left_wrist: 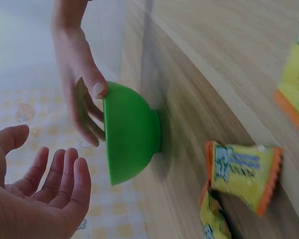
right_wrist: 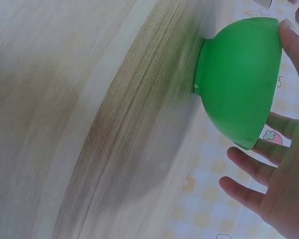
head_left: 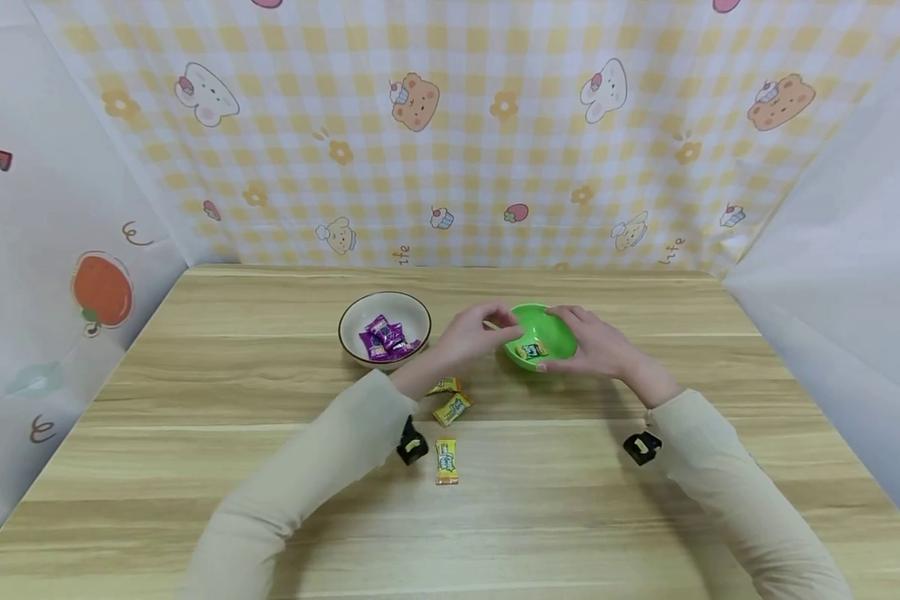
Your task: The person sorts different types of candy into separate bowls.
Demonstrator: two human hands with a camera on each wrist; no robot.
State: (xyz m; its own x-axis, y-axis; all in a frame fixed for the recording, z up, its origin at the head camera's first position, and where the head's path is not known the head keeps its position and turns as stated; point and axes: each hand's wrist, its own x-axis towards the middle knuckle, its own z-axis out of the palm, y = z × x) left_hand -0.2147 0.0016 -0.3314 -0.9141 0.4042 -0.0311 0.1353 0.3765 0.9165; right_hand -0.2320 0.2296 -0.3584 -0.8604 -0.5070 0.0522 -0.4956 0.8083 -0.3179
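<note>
My right hand [head_left: 602, 346] holds the green bowl [head_left: 558, 331] by its right side, thumb on the near rim and fingers at the far rim. One yellow wrapped candy [head_left: 531, 350] lies inside this bowl. Over the bowl's left edge hovers my left hand [head_left: 476, 335]; in the left wrist view its fingers [left_wrist: 65, 181] are loosely bent and hold nothing. Several yellow wrapped candies [head_left: 452, 409] with orange ends lie on the table below the left wrist, one partly hidden by that arm.
A white bowl [head_left: 356, 315] with a dark rim stands left of my left hand and contains several purple wrapped candies [head_left: 382, 336]. Both bowls sit toward the back of the wood-grain table [head_left: 570, 517]. A yellow checked cloth [head_left: 465, 167] hangs behind it.
</note>
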